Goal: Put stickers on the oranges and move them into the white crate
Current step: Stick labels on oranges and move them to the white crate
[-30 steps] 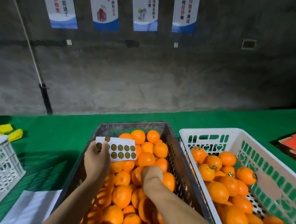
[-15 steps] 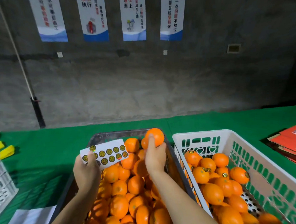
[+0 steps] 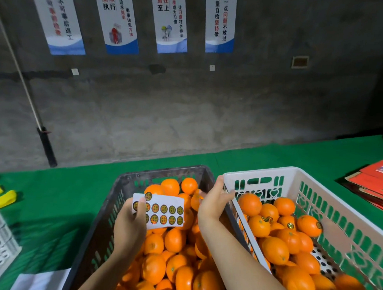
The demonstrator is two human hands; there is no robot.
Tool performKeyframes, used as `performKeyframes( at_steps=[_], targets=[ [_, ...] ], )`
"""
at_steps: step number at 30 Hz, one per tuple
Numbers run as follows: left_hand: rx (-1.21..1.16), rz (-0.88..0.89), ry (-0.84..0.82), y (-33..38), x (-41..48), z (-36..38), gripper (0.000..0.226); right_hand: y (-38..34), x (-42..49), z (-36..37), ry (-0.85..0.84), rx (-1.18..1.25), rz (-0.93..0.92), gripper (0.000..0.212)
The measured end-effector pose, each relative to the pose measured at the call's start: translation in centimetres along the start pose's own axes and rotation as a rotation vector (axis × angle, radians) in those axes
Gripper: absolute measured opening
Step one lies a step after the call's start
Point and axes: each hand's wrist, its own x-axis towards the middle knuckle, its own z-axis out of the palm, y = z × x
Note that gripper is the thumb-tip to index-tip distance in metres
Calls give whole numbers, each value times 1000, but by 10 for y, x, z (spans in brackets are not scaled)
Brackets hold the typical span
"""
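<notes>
Gone from the right hand (image 3: 214, 200), the orange; fingers relaxed.

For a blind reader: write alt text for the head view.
A left hand holds a sticker sheet above a dark crate of oranges; the right hand reaches toward the white crate of stickered oranges.

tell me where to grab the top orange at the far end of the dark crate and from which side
Take the orange from above, fingers spread round its upper half. It sits on top of the pile in the dark crate with its top bare, while its lower half is wedged among neighbours and the far wall is close behind. The right hand is nearest; the left hand holds the sticker sheet.
</notes>
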Motion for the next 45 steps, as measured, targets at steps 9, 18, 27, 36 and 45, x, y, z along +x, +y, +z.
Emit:
performKeyframes(
  at_steps=[9,18,27,36,45],
  targets=[
    [67,23,-44,5,-1,-6,38,13,-21,6,-663,-958,-687,28],
    [68,22,-98,5,-3,-6,43,22,-24,3,-963,-1125,-757,33],
    [-11,-109,-144,2,0,-1,48,29,-26,-1,-895,-1132,-918,21],
    [-200,-349,37,0,8,-6,33,13,-22,7,-481,-573,-316,17],
    [-290,-423,304,-3,16,-13,34,16,0,-4,-258,-262,484,16]
  ],
)
